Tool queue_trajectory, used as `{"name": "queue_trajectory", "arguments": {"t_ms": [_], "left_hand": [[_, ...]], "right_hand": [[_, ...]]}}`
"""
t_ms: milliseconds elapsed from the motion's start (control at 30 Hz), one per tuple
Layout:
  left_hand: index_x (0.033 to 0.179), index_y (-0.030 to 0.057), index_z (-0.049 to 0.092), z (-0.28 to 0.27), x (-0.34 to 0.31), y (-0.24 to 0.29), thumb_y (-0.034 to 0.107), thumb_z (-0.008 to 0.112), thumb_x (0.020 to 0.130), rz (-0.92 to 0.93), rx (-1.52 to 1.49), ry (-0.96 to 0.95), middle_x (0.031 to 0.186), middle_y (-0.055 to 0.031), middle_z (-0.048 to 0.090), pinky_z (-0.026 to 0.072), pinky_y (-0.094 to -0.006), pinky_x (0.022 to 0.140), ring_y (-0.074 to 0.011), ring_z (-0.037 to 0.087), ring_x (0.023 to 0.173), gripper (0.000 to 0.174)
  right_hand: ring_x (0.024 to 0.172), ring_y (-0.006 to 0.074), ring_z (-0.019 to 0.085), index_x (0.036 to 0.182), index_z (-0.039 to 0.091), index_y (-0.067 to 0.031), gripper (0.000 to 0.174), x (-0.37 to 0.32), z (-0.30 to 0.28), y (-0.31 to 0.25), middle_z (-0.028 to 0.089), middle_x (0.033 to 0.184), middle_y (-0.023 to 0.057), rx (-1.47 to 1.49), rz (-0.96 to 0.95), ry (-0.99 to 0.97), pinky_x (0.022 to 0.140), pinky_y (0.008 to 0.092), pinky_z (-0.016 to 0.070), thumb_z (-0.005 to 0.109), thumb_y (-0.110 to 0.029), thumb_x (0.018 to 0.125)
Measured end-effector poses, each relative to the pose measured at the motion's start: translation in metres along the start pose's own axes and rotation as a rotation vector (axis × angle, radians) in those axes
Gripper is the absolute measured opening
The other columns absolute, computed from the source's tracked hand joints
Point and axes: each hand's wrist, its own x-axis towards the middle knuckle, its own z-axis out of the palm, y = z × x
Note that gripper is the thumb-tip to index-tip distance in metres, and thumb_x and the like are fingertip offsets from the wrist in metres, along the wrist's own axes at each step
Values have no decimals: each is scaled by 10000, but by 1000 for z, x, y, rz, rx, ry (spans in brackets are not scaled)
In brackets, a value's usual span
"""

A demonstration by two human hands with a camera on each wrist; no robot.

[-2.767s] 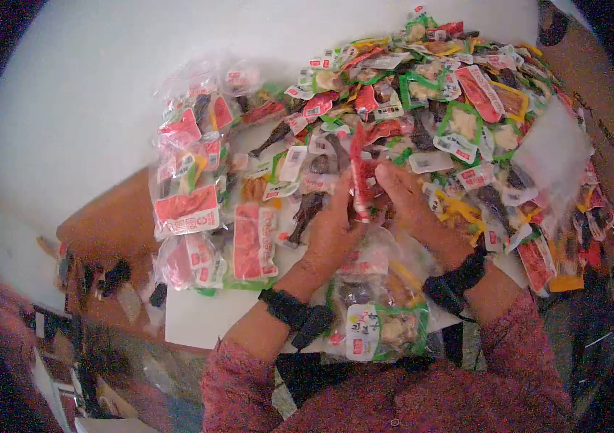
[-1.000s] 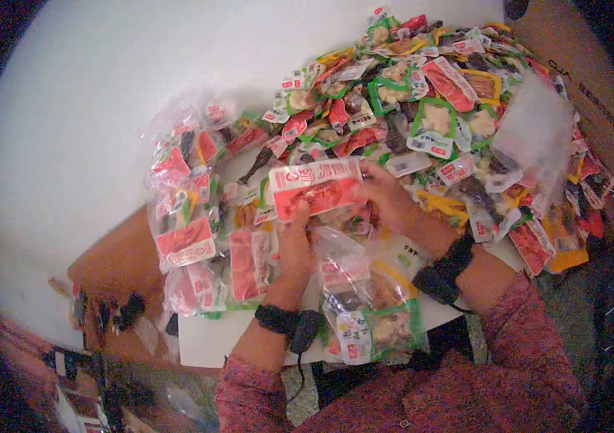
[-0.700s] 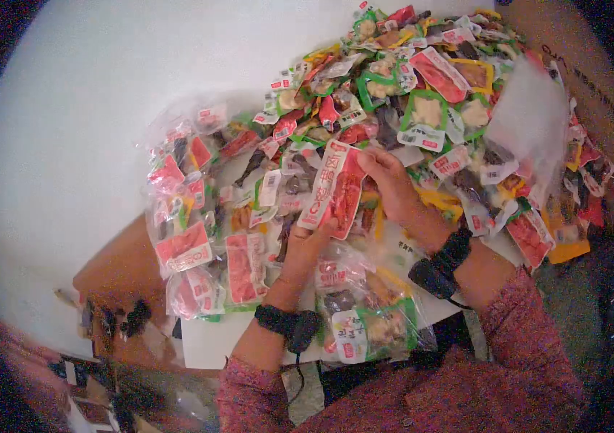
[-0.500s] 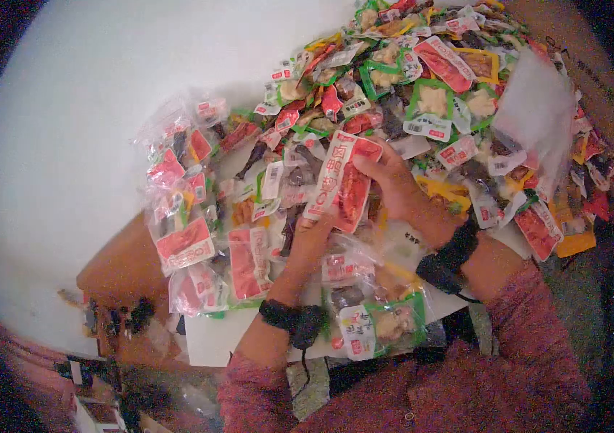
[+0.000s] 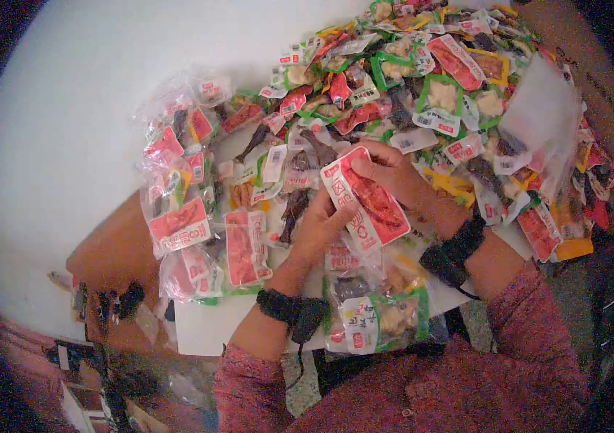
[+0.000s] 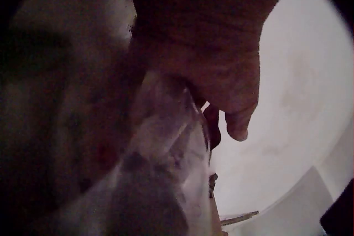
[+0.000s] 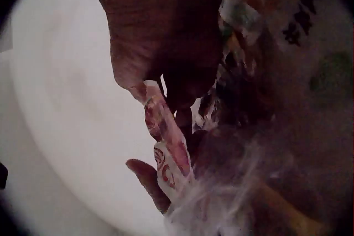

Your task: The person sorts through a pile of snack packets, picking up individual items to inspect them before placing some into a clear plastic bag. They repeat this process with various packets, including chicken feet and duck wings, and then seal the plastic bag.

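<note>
A red and white sealed food packet [image 5: 378, 206] is held between both hands above the table, its printed face turned up and its long side slanting down to the right. My left hand [image 5: 323, 222] pinches the lower left edge, thumb on the face. My right hand [image 5: 409, 182] grips the upper right side with its thumb over the red part. In the right wrist view the packet [image 7: 170, 139] shows nearly edge-on beneath the right hand [image 7: 166, 37]. The left wrist view is dark; clear plastic [image 6: 166, 136] overlaps the left hand [image 6: 204, 59] there and hides the packet.
A large heap of mixed sealed packets [image 5: 440, 97] spreads across the back and right. Clear bags of packets [image 5: 181, 224] line the left side. Close to the body lies a filled clear bag [image 5: 386, 321]. A translucent sheet of plastic [image 5: 544, 108] lies on the heap's right side.
The packet, earlier upright and edge-on between the hands, was turned face up, swung from level to leaning right, and now leans left. Both hands keep hold of it.
</note>
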Motion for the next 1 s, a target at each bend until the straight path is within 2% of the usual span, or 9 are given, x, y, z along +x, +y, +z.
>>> {"name": "queue_trajectory", "arguments": {"t_ms": [67,167,233,267,533,667,733,833,1000], "left_hand": [[1220,53,319,2,1,-1,142,511,815,44,-1,-33,1106,-48,467,381,-278,834,-135,461,981,456],[1195,52,339,7,2,-1,89,476,824,74,9,49,1084,-33,479,387,-269,824,-116,464,965,397],[1195,54,339,7,0,0,61,462,823,87,37,46,1074,-27,483,389,-266,820,-102,465,955,392],[1195,54,339,7,-1,2,61,462,823,84,36,46,1074,-27,483,389,-266,820,-102,465,955,392],[1200,57,340,10,-3,9,43,456,822,46,-34,46,1094,-24,483,376,-256,841,-104,460,985,396],[1215,61,337,9,-4,5,54,460,825,19,-137,35,1117,-24,476,372,-260,852,-105,457,1001,409],[1230,65,328,13,-5,10,76,466,828,-12,-149,48,1131,-22,472,370,-261,858,-110,457,1010,425],[1248,64,307,11,-4,10,60,458,821,-13,-168,39,1132,-24,471,368,-263,862,-112,459,1011,453],[1262,57,282,8,-5,9,0,448,771,6,-186,9,1142,-37,464,368,-267,863,-127,462,1016,521]], "right_hand": [[786,104,526,948,559,-45,266,-1,-2,-1,558,837,12,-108,-50,-4,707,241,426,518,-272,814],[732,49,488,877,552,-38,240,-2,-1,-1,530,798,-17,12,88,-48,646,207,419,502,-269,834],[720,37,478,871,542,-40,249,1,-2,8,534,777,-16,-211,-21,12,632,208,416,483,-281,843],[720,37,478,871,542,-40,249,1,-2,13,534,777,-16,-209,-18,13,632,208,416,483,-281,843],[679,48,503,879,522,-39,216,1,5,11,547,791,-5,168,103,-23,601,205,430,466,-246,852],[687,48,506,875,524,-38,230,-1,5,8,548,792,-6,182,76,10,608,210,431,464,-259,853],[693,50,511,890,525,-40,250,-2,2,5,550,797,-5,18,89,30,616,215,434,456,-277,856],[730,65,495,950,518,-41,299,1,0,12,546,828,-9,101,83,-26,638,215,421,445,-316,854],[702,60,511,921,522,-46,284,-1,1,11,550,803,-3,168,125,-38,621,215,433,448,-313,855]]}}
